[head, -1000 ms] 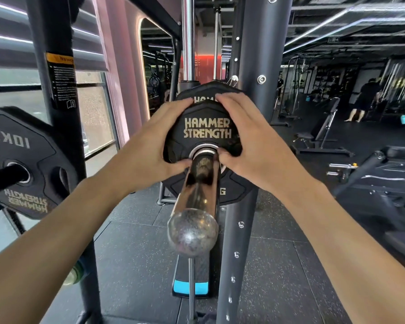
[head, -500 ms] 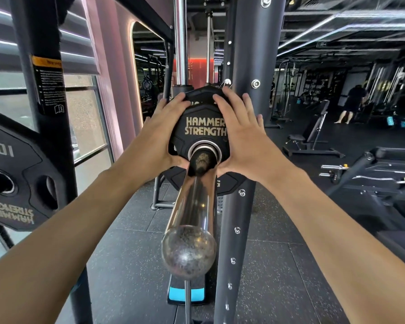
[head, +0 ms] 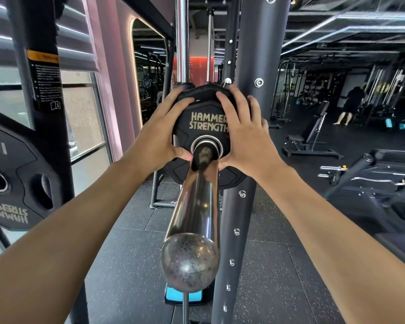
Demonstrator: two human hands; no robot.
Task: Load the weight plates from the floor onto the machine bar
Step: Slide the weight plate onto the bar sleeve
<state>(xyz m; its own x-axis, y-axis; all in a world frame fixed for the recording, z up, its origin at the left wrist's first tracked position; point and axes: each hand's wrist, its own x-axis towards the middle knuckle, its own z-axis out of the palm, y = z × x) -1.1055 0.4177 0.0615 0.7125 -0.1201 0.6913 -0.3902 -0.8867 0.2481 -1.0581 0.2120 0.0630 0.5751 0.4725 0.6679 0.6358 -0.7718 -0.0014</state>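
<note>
A small black weight plate (head: 204, 123) marked HAMMER STRENGTH sits threaded on the chrome machine bar (head: 194, 206), far up the sleeve. Behind it a larger black plate (head: 229, 177) is on the same bar, mostly hidden. My left hand (head: 161, 134) grips the small plate's left edge, thumb near the hub. My right hand (head: 241, 134) lies flat on its right face, fingers spread over the top edge. The bar's rounded end (head: 189, 260) points toward me.
A dark upright post (head: 243, 206) stands just right of the bar. On the left a 10 kg plate (head: 12, 176) hangs on a storage peg beside another post (head: 42, 90). Benches (head: 311, 139) and a person (head: 351, 104) are far right. Black rubber floor below.
Both hands have pushed the small plate further up the bar, away from me, against the larger plate. More bare chrome sleeve shows in front of it.
</note>
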